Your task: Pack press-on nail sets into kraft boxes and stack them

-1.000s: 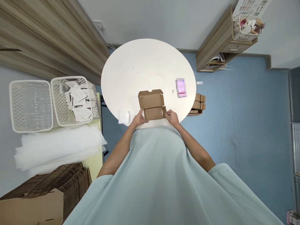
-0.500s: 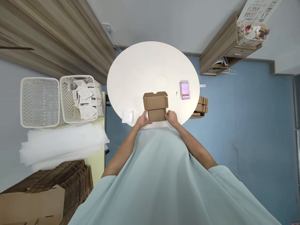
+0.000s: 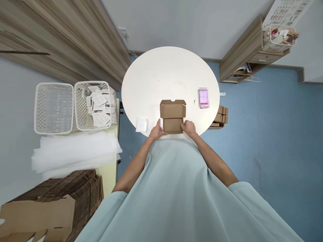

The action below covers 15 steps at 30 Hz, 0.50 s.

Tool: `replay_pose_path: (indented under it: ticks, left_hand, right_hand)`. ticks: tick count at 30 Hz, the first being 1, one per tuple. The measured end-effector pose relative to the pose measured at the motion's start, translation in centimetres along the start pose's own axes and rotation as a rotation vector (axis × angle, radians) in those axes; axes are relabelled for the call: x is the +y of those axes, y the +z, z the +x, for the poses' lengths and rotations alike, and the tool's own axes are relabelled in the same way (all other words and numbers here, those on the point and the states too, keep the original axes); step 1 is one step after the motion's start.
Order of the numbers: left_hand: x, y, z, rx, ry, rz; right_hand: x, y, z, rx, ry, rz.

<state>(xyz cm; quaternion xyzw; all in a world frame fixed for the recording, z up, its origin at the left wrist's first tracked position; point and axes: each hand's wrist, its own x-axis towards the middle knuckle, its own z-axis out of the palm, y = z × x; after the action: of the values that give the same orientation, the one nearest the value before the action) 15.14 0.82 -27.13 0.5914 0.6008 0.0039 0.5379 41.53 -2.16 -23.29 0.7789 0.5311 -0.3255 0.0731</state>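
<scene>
A small brown cardboard box (image 3: 173,125) sits near the front edge of the white round table (image 3: 166,67), its lid tipped back and its inside bare. My left hand (image 3: 156,130) grips the box's left side, thumb up along the wall and fingers at the front corner. On the opposite side, my right hand (image 3: 188,127) pinches the right wall with curled fingers. A white square packet (image 3: 142,124) lies on the table left of my left hand. Farther right is a pink-purple item (image 3: 203,98), blurred out.
Left, a side table holds white baskets, one with clear plastic pieces (image 3: 54,107), one with paper packets (image 3: 99,101). White foam sheets (image 3: 78,149) and flat cardboard blanks (image 3: 75,195) lie nearer. Folded boxes (image 3: 220,117) are stacked beyond the table's right edge.
The whole view has shifted slightly, so everything appears a little farther right. Both hands stay at the sides of the box, and its lid remains raised.
</scene>
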Motion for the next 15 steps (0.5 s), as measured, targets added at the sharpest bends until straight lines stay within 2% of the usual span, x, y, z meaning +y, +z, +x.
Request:
replay_pose_path:
  ticks: [2, 5, 7, 8, 10, 12, 15]
  left_hand:
    - [-0.7, -1.0, -0.7, 0.086, -0.022, 0.005]
    - [-2.2, -3.7, -1.6, 0.355, -0.088, 0.092]
    - [-3.1, -5.6, -1.8, 0.527, -0.181, 0.174]
    - [-3.5, -6.4, -1.8, 0.568, -0.246, 0.205]
    - [-4.1, -7.6, -1.8, 0.564, -0.370, 0.241]
    - [-4.3, -8.2, -1.7, 0.505, -0.453, 0.246]
    - [-4.0, -8.4, -1.6, 0.487, -0.474, 0.247]
  right_hand:
    - [0.5, -0.1, -0.3, 0.027, 0.003, 0.037]
    - [1.1, -0.4, -0.8, 0.071, 0.010, 0.095]
    - [1.3, -0.7, -1.2, 0.086, 0.012, 0.138]
    - [1.4, -0.8, -1.4, 0.089, 0.010, 0.157]
    - [1.4, -1.0, -1.9, 0.090, 0.007, 0.190]
    - [1.3, -1.1, -2.2, 0.087, 0.008, 0.215]
    - [1.1, -1.3, -2.6, 0.087, 0.010, 0.245]
